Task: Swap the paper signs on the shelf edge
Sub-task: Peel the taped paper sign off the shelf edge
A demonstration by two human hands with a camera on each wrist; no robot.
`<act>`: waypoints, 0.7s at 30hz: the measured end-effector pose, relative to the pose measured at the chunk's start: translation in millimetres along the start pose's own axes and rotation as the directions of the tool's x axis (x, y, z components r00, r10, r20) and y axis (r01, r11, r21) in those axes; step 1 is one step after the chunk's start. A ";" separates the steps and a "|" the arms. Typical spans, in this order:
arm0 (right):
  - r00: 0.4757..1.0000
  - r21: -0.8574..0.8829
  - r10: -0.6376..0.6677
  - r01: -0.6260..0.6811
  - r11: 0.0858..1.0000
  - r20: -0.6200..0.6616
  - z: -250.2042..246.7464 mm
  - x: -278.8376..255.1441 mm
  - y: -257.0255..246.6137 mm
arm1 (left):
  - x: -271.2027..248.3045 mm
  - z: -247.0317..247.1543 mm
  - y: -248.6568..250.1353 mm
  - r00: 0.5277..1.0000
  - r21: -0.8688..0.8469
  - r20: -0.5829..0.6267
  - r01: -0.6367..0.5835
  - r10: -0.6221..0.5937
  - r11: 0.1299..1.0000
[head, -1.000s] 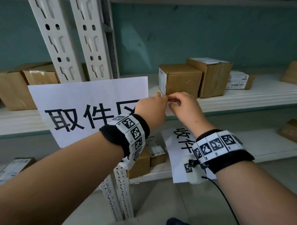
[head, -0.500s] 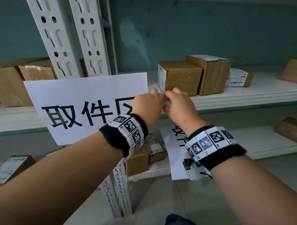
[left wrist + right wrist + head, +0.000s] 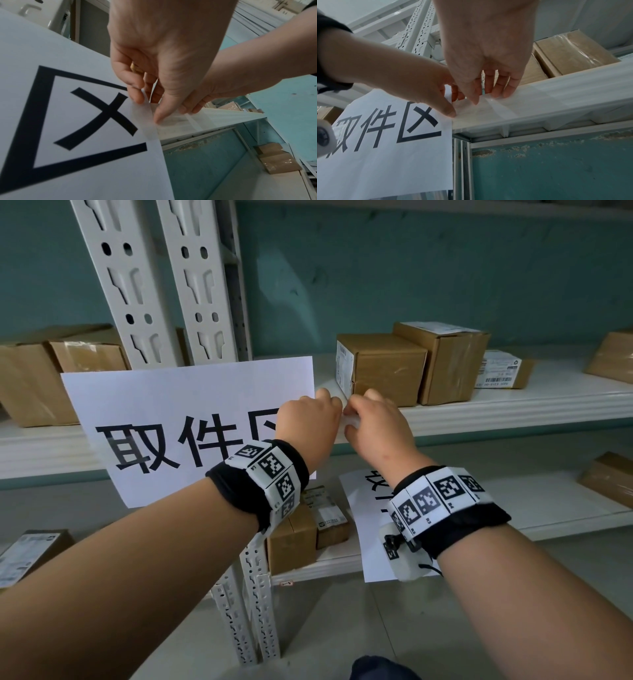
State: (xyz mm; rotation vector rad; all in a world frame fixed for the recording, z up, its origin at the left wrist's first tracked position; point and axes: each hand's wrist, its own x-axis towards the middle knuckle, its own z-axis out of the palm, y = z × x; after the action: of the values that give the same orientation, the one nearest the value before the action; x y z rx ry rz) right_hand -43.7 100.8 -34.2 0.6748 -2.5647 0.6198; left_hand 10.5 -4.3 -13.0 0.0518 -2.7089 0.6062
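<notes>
A white metal shelving unit [image 3: 513, 409] is carrying brown cardboard boxes [image 3: 383, 364] on its upper level. A large paper sign [image 3: 178, 419] with black characters is hanging against the shelf edge [image 3: 556, 102], its right edge meeting a strip of clear tape [image 3: 145, 116]. A second paper sign [image 3: 363, 525] is lying partly off the lower shelf. The left hand [image 3: 308, 426] is pinching the sign's right edge and tape between curled forefinger and thumb. The right hand [image 3: 376, 426] is resting just beside it, fingertips [image 3: 508, 93] loosely bent on the taped shelf edge, thumb pressing the tape
</notes>
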 end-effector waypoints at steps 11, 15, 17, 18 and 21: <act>1.000 -0.003 -0.003 0.003 1.000 -0.013 1.1 1.4 0.9 | -3.4 -2.6 -0.3 0.999 0.020 -0.020 -0.028 0.028 0.999; 1.000 -0.003 -0.004 0.004 1.000 -0.007 1.9 0.8 1.5 | -4.3 -2.1 1.8 0.999 0.017 -0.032 -0.029 0.030 0.999; 1.000 -0.002 -0.004 0.004 1.000 -0.011 2.3 0.9 0.6 | -3.9 -1.6 2.4 0.999 0.009 -0.035 -0.027 0.028 1.000; 1.000 0.002 -0.003 0.003 1.000 -0.013 2.5 0.9 0.4 | -3.5 -1.4 3.0 0.999 0.006 -0.032 -0.026 0.026 1.000; 1.000 0.007 -0.003 0.003 1.000 -0.015 2.7 0.6 0.5 | -1.5 -1.4 5.0 1.000 -0.002 -0.020 -0.013 0.013 1.000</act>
State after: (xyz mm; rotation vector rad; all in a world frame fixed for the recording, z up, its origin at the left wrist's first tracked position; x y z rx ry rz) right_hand -45.1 99.6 -36.2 0.6731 -2.5486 0.6309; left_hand 11.8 0.8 -14.4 0.0276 -2.6927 0.6045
